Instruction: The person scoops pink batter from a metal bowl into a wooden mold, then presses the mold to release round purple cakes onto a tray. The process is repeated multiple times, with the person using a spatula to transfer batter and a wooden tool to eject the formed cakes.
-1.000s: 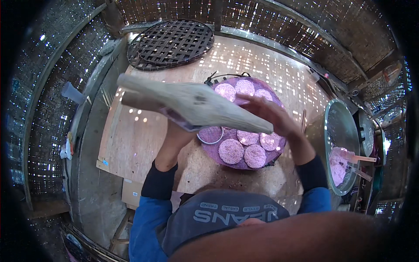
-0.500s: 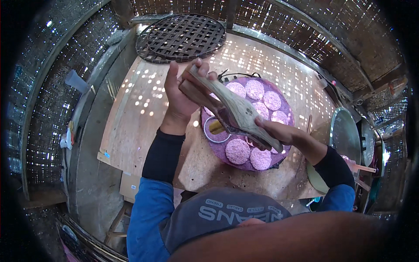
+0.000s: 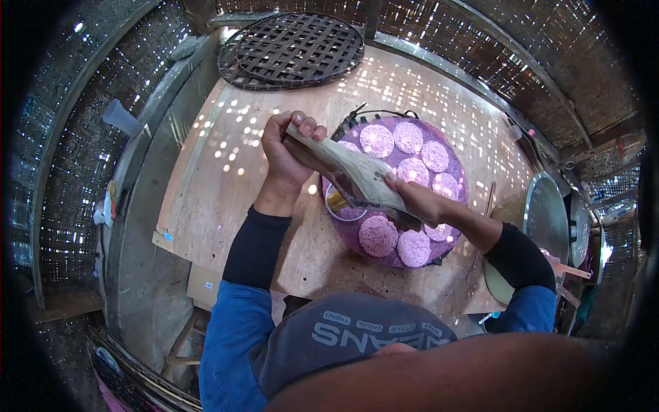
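Observation:
A long two-part wooden hand press point(image 3: 362, 172) slants across the middle, held above a round purple mat point(image 3: 357, 237). My left hand point(image 3: 290, 154) wraps round its upper left end, where the two wooden parts lie close together. At the lower right end, my right hand point(image 3: 419, 200) grips the press with the thumb on top. Several round pink noodle-like cakes point(image 3: 377, 235) lie on the mat. Below the press shows part of a white-rimmed ring point(image 3: 329, 204) with something yellow point(image 3: 336, 200) in it; the press hides the rest.
The mat rests on a wooden table point(image 3: 206, 213). A dark woven tray point(image 3: 295, 51) lies at the far left of the table. A large metal basin point(image 3: 546, 213) stands at the right. A translucent cup point(image 3: 120, 118) is by the left wall, and a cardboard box point(image 3: 204, 285) sits below the table.
The left ends of the press were apart and are now closer together, with my left fingers curled round them. My right hand has shifted slightly left and up the press.

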`<state>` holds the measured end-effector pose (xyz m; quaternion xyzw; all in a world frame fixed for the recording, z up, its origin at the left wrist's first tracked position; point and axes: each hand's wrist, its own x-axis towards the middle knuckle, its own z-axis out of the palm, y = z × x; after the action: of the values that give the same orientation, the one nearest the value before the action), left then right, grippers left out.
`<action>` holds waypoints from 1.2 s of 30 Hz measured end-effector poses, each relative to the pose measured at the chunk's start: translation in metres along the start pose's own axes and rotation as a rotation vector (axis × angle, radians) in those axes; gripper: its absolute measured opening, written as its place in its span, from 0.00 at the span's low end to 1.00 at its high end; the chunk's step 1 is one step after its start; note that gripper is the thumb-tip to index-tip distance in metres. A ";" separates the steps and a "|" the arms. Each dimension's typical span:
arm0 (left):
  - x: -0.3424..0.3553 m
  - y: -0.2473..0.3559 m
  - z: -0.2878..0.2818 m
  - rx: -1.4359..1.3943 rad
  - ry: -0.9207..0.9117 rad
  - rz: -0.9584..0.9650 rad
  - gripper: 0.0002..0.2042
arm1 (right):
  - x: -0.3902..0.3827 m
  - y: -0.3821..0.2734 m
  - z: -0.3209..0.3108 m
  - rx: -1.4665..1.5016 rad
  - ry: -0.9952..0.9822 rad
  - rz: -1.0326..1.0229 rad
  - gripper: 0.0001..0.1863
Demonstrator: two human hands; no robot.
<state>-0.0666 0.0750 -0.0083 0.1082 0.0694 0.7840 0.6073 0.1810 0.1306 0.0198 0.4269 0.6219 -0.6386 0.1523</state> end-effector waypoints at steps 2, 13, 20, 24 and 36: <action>-0.003 -0.005 0.001 0.001 0.069 0.003 0.10 | -0.004 -0.001 0.001 0.072 -0.042 0.030 0.39; 0.000 -0.034 -0.008 -0.082 0.136 0.017 0.09 | -0.028 -0.012 -0.021 -0.290 0.229 0.076 0.43; 0.010 -0.020 -0.012 -0.017 -0.009 0.040 0.10 | -0.013 -0.010 -0.016 -0.458 0.409 -0.018 0.46; 0.007 -0.006 -0.014 0.056 -0.025 0.057 0.10 | 0.000 -0.006 -0.005 -0.454 0.440 -0.110 0.46; -0.039 0.012 -0.011 0.774 -0.300 0.046 0.45 | -0.006 0.002 -0.011 -0.267 0.310 -0.283 0.42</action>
<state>-0.0713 0.0348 -0.0189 0.4432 0.2674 0.6889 0.5075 0.1902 0.1382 0.0241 0.4045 0.7703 -0.4925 0.0192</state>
